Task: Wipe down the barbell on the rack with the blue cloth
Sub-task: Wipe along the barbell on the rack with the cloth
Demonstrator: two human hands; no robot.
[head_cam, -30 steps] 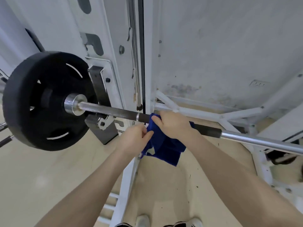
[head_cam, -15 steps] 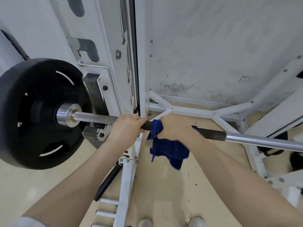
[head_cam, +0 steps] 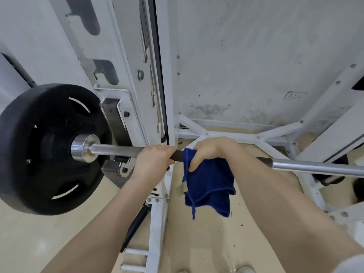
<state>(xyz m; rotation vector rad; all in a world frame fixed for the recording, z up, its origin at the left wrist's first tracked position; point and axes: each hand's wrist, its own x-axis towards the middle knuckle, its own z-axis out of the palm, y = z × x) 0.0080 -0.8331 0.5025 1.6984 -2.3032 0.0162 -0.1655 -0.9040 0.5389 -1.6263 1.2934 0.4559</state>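
Observation:
The barbell (head_cam: 118, 151) lies across the white rack (head_cam: 137, 79), running from a black weight plate (head_cam: 45, 148) on the left to a bright steel stretch (head_cam: 315, 168) on the right. My left hand (head_cam: 153, 162) grips the bar just right of the rack upright. Close beside it, my right hand (head_cam: 211, 152) holds the blue cloth (head_cam: 208, 186) wrapped over the bar, and most of the cloth hangs down below. A short dark piece of bar shows between the two hands.
The rack's white base struts (head_cam: 232, 135) cross the floor behind the bar, against a stained white wall (head_cam: 256, 56). A black hook bracket (head_cam: 114, 119) carries the bar by the upright. My shoes (head_cam: 245, 269) show at the bottom edge on the beige floor.
My left hand let go of the cloth and took hold of the bare bar to its left. My right hand kept the cloth on the bar.

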